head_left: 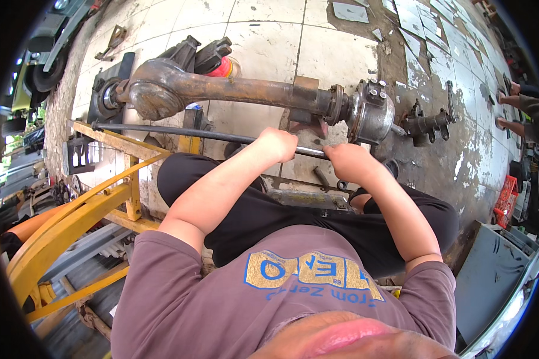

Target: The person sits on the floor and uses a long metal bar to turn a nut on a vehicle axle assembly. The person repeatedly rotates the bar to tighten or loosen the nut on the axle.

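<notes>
A long dark metal bar (185, 132) lies crosswise over my lap, and its right end is shiny. My left hand (279, 143) is closed round the bar near the middle of the view. Just right of it, my right hand (345, 158) grips the bar at its shiny end. Beyond the bar lies a rusty axle housing (233, 90), with a rounded bulge on the left and a bolted steel hub end (371, 113) on the right. A short metal pin (320, 176) is on the floor below my hands.
A yellow steel frame (96, 209) is close at left. A dark cast part (428, 125) lies right of the axle, broken tile pieces (350, 12) beyond. A grey metal box (482, 281) and red crate (505, 200) stand at right. Other people's legs (515, 102) show at far right.
</notes>
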Tool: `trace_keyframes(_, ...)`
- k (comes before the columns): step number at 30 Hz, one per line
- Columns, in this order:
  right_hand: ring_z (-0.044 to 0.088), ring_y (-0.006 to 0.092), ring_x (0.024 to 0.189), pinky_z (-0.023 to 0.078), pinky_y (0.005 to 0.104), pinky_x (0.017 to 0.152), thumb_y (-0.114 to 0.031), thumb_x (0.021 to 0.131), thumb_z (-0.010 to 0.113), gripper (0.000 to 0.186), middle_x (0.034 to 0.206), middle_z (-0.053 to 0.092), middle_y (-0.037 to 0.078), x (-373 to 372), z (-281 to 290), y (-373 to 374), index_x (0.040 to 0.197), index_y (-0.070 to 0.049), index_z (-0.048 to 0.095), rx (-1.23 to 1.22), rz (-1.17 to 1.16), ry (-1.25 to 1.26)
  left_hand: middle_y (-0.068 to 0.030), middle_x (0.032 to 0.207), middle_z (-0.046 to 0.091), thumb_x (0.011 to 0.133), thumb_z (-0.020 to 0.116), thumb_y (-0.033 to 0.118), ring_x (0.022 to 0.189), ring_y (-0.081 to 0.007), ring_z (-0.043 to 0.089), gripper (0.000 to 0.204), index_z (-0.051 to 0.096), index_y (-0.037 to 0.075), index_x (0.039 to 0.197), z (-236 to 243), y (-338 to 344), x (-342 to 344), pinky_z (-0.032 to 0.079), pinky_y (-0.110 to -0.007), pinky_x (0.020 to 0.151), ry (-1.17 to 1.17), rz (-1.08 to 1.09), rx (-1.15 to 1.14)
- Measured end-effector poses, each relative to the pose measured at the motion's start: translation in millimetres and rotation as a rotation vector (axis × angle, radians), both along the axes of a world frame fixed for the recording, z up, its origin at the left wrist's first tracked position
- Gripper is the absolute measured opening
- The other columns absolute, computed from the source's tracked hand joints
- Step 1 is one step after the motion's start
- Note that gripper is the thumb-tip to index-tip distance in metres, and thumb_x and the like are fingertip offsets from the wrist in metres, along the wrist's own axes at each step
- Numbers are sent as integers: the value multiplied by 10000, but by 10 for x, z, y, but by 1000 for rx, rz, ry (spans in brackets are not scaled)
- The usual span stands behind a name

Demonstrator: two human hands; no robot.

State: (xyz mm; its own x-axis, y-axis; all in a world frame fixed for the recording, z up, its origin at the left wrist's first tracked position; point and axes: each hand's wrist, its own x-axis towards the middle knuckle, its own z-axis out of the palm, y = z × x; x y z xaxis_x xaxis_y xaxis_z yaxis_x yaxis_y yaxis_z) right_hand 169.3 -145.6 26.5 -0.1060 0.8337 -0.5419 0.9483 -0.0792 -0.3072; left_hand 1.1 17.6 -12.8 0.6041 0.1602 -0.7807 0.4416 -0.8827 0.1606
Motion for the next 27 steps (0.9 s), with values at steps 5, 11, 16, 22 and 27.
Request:
trace_keyframes(5, 786, 385, 934, 633, 499, 813, -76, 925, 624, 234, 967, 790, 184, 39, 191, 94, 1114, -22, 751, 5, 44, 35, -144, 1160, 789, 1002, 724, 406, 1122, -350, 756, 405, 700, 98, 1263, -84, 0, -90, 604, -502, 963, -22, 8, 29)
trace_keyframes(11, 783, 399, 964, 632, 512, 844, -86, 921, 638, 247, 998, 793, 185, 14, 117, 126, 1132, -48, 759, -19, 21, 15, -123, 1250, 801, 985, 698, 312, 1179, -296, 765, 364, 758, 93, 1269, 105, -10, -19, 610, -459, 981, -11, 21, 35)
trace_keyframes(16, 787, 395, 976, 638, 509, 842, -81, 918, 630, 251, 1013, 795, 196, 9, 40, 100, 1129, -49, 761, -4, 25, 30, -144, 1256, 798, 982, 700, 310, 1184, -300, 765, 385, 749, 86, 1291, 119, -21, -40, 607, -461, 993, -16, 44, 19)
trace_keyframes(22, 786, 395, 972, 632, 512, 850, -61, 904, 629, 314, 1012, 790, 203, -53, -116, 64, 1196, -52, 744, 46, -28, 51, -143, 1286, 784, 989, 682, 300, 1200, -307, 757, 413, 708, 95, 1347, 167, 5, 11, 600, -473, 1003, 21, 30, 11)
trace_keyframes(27, 787, 396, 971, 633, 515, 848, -68, 913, 622, 344, 1009, 792, 203, -14, 91, 49, 1235, -55, 744, 4, -4, 65, -135, 1302, 779, 994, 659, 267, 1209, -297, 753, 385, 703, 92, 1334, 138, -24, -3, 597, -461, 1004, 6, 23, 19)
